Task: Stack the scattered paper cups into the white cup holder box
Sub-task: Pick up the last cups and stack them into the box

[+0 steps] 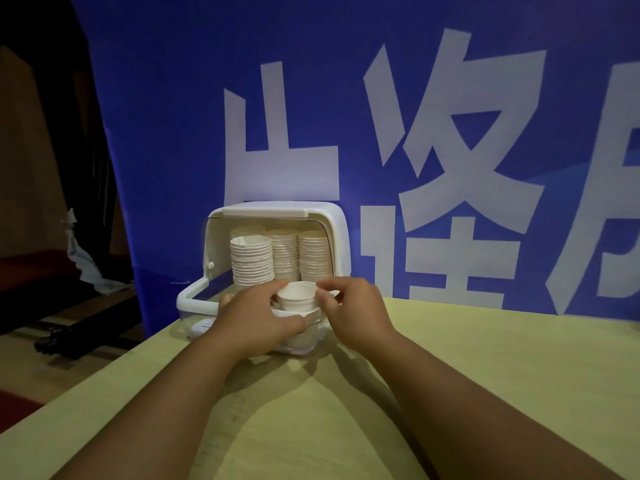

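The white cup holder box [334, 233] stands at the table's far side with its clear front flap open and hanging down. Inside it stand three tall stacks of white paper cups [252, 259]. In front of them, at the box's front edge, sits a short stack of paper cups [297, 296]. My left hand [254, 317] curls round this short stack from the left, thumb in front, fingers behind. My right hand [353, 310] pinches the rim of the top cup from the right. The lower part of the short stack is hidden behind my left hand.
The pale wooden table [485, 375] spreads out before the box. A blue banner [173, 116] with big white characters rises right behind the box. Off the table's left edge lie a dark floor and dark objects [69, 337].
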A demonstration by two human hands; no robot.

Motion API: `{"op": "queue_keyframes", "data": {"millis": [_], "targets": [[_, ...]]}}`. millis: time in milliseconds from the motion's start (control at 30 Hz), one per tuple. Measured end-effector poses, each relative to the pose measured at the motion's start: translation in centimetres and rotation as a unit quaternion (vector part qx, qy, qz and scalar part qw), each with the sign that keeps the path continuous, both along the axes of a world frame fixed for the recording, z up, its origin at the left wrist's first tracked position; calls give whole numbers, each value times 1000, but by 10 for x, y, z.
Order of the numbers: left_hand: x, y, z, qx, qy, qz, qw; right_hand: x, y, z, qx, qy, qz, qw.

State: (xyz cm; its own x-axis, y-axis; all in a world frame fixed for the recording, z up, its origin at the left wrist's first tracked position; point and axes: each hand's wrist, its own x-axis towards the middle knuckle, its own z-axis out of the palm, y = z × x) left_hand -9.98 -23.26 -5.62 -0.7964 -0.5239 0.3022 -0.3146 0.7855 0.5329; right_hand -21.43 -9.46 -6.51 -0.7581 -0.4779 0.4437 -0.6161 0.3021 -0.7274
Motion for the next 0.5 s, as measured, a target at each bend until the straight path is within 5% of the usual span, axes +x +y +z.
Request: {"op": "queue_keyframes", "data": {"millis": [233, 333, 500], "targets": [[10, 42, 15, -145, 128, 44, 980, -1, 30, -4, 25, -2, -91, 996], [6, 77, 13, -222, 75, 14, 972, 1, 53, 0, 87, -2, -88, 992], [-6, 131, 5, -150, -18, -27, 988, 12, 111, 3, 121, 3, -106, 987]]}}
